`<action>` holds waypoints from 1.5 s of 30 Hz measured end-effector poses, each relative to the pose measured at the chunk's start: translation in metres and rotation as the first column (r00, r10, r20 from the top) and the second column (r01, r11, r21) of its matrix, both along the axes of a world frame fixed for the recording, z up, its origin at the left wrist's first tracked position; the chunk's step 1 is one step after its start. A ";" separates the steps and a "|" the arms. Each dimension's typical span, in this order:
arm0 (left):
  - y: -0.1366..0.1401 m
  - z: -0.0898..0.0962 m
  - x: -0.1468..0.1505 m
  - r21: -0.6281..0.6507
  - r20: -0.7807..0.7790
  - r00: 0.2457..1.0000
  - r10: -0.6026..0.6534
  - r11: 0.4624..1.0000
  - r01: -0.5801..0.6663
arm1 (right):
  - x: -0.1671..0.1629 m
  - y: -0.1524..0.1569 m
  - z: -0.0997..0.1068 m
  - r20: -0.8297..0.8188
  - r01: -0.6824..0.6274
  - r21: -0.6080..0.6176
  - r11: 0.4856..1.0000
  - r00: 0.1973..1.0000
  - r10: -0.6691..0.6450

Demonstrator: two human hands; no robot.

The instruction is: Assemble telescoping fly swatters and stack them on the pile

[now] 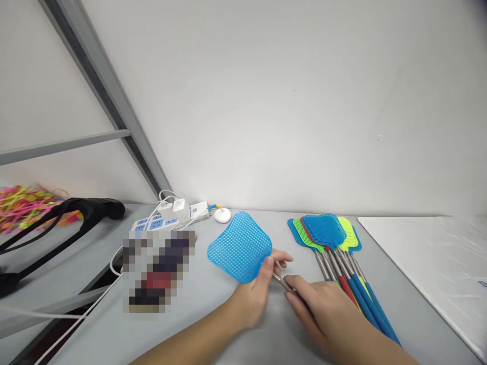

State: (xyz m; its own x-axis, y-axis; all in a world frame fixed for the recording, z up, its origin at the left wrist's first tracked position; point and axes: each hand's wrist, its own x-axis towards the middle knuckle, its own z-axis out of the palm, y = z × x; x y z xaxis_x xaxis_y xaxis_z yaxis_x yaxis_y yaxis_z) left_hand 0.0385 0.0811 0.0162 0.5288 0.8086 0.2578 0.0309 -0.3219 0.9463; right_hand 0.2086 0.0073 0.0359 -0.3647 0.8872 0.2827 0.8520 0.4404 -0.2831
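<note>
A blue fly swatter (240,247) with a square mesh head is held up over the grey table between my two hands. My left hand (255,290) pinches it where the mesh meets the metal shaft, thumb on top. Farther down the shaft, my right hand (323,306) is wrapped around the handle end, hiding most of it. To the right of my hands lies a pile of fly swatters (324,230) in blue, green, red and yellow, their metal shafts and coloured handles pointing toward me. Part of the pile's handles is hidden behind my right hand.
A white power strip (200,210) with plugs and cables stands at the back left, beside a round white device (222,215). A blurred-out object (160,274) lies in front. Left are a metal frame (110,76), a black strap-like object (95,213) and colourful pieces (26,203). A white sheet (429,253) lies right.
</note>
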 end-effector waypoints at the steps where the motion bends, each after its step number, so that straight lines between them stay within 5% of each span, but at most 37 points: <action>1: -0.004 0.002 0.001 0.024 -0.052 0.996 -0.076 0.997 0.077 | -0.001 0.000 0.003 -0.016 0.009 -0.027 1.000 1.000 -0.010; 4: -0.010 0.005 0.001 0.093 -0.167 0.960 -0.223 0.966 0.241 | 0.004 0.002 0.015 -0.130 0.104 -0.153 0.983 0.984 -0.124; 7: -0.007 0.005 -0.001 0.159 -0.204 0.952 -0.227 0.952 0.261 | 0.033 0.006 0.026 -0.165 0.321 -0.201 0.926 0.920 -0.355; 12: 0.002 0.005 -0.005 0.173 -0.246 0.958 -0.144 0.967 0.189 | 0.100 0.009 0.022 0.017 0.682 -0.259 0.684 0.711 -0.703; 15: 0.003 0.006 -0.006 0.175 -0.258 0.958 -0.129 0.968 0.177 | 0.113 0.012 0.017 0.076 0.745 -0.265 0.612 0.649 -0.757; 27: 0.004 0.009 -0.008 0.248 -0.391 0.905 -0.169 0.927 0.280 | 0.093 0.019 0.001 0.187 0.719 -0.226 0.657 0.695 -0.695; 38: 0.003 0.009 -0.006 0.269 -0.436 0.885 -0.162 0.915 0.300 | 0.074 0.016 0.001 0.337 0.754 -0.248 0.609 0.656 -0.675; 42: 0.001 0.009 -0.005 0.309 -0.436 0.885 -0.162 0.897 0.317 | 0.048 0.030 -0.006 0.443 0.746 -0.031 0.666 0.607 -0.660; 45: -0.001 0.010 -0.005 0.379 -0.440 0.885 -0.153 0.862 0.337 | 0.029 0.043 -0.011 0.441 0.651 0.009 0.759 0.679 -0.587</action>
